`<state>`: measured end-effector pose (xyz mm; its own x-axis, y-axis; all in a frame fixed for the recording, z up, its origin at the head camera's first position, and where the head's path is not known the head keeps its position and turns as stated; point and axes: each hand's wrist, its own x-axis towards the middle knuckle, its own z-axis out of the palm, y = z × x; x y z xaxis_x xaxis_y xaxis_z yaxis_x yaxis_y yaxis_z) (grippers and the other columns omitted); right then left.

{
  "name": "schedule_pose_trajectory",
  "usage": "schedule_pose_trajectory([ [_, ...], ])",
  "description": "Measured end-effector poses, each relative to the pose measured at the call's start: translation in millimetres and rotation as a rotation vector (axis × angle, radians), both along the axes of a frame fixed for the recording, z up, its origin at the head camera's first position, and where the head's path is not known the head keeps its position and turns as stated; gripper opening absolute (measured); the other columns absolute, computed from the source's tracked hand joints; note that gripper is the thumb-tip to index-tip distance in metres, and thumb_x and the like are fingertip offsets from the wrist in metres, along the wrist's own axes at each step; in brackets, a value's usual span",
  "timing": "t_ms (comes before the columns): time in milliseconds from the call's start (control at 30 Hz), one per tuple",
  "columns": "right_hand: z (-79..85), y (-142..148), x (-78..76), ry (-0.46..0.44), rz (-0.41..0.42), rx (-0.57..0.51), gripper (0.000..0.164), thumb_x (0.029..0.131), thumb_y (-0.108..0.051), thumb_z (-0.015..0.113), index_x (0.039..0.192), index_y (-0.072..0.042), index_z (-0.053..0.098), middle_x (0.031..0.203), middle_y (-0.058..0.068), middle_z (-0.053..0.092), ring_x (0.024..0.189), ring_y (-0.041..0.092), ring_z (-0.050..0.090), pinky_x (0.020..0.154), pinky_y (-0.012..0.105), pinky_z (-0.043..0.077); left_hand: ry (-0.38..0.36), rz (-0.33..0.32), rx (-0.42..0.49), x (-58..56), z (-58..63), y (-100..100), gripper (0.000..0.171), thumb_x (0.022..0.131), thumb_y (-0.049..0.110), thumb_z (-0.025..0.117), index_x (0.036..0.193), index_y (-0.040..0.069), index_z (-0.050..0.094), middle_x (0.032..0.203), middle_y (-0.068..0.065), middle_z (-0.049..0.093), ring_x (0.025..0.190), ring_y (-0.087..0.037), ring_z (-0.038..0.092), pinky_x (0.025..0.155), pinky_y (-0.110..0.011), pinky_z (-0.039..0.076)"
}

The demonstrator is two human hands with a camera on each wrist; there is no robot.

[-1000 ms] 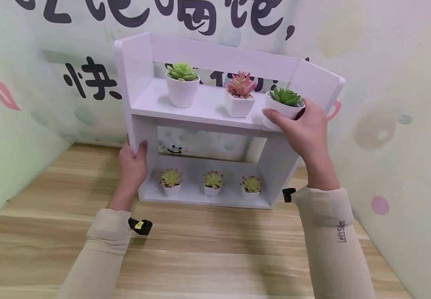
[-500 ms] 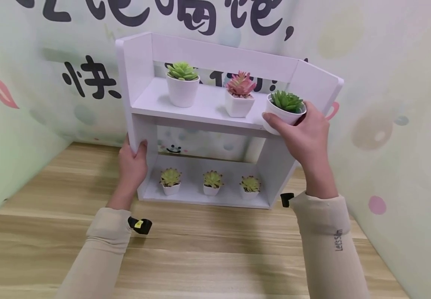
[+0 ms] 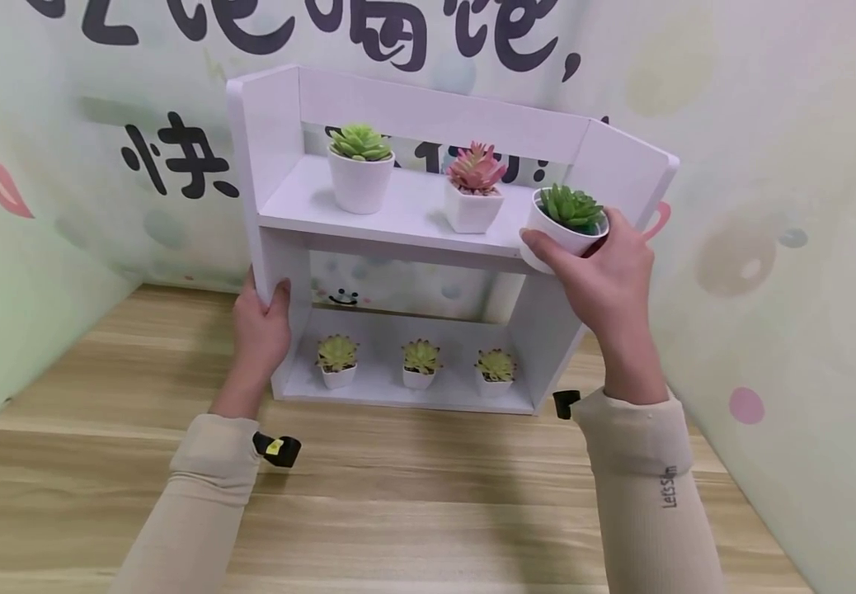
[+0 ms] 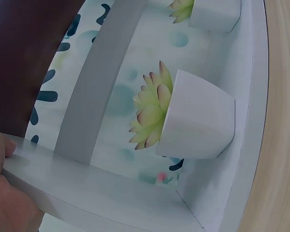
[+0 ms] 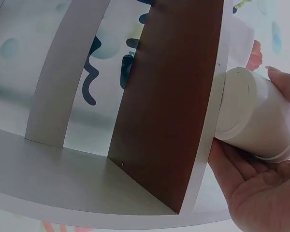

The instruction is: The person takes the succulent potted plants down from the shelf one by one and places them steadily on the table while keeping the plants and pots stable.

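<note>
My right hand (image 3: pixel 613 276) holds a round white pot with a dark green succulent (image 3: pixel 573 208), thumb on its left side and fingers behind. The pot is at the right front edge of the white two-tier shelf's upper board (image 3: pixel 416 198). In the right wrist view the pot's base (image 5: pixel 236 99) shows past the board edge, with the palm (image 5: pixel 261 208) beneath. My left hand (image 3: pixel 261 330) grips the shelf's left side panel (image 4: pixel 101 188), thumb on the inner face. A light green succulent (image 3: pixel 360 169) and a pink succulent (image 3: pixel 475 190) stand on the upper board.
On the lower board stand three small yellow-green succulents in white pots: left (image 3: pixel 338 363), middle (image 3: pixel 420 363) and right (image 3: pixel 496 371). The shelf stands on a wood-grain table (image 3: pixel 398 495), close to a printed back wall (image 3: pixel 176 82). Another wall (image 3: pixel 806 330) rises at right.
My right hand has moved the dark green succulent's pot slightly down and towards me at the board's front edge. The left hand keeps its grip on the side panel.
</note>
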<state>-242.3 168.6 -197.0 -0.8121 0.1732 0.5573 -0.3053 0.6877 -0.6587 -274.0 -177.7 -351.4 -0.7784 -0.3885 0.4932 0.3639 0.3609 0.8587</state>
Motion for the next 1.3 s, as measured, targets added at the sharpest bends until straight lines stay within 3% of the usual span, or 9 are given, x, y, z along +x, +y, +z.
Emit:
schedule_pose_trajectory([
  [600, 0.8, 3.1, 2.0, 0.017, 0.022, -0.012, 0.072, 0.068, -0.061, 0.075, 0.121, -0.014, 0.059, 0.109, 0.005, 0.065, 0.088, 0.014, 0.056, 0.066, 0.024, 0.044, 0.003, -0.012, 0.015, 1.2, 0.7, 4.0, 0.043, 0.100, 0.023, 0.045, 0.135, -0.002, 0.043, 0.130, -0.025, 0.054, 0.115, -0.034, 0.052, 0.098, -0.056, 0.041],
  [1300, 2.5, 2.2, -0.3, 0.002, 0.027, -0.016, 0.072, 0.067, -0.062, 0.076, 0.119, -0.014, 0.060, 0.107, 0.005, 0.065, 0.086, 0.015, 0.056, 0.066, 0.026, 0.045, 0.002, 0.029, 0.006, -0.2, -0.2, 1.5, 0.041, 0.099, 0.022, 0.047, 0.131, -0.003, 0.045, 0.125, -0.028, 0.056, 0.111, -0.037, 0.054, 0.097, -0.054, 0.042],
])
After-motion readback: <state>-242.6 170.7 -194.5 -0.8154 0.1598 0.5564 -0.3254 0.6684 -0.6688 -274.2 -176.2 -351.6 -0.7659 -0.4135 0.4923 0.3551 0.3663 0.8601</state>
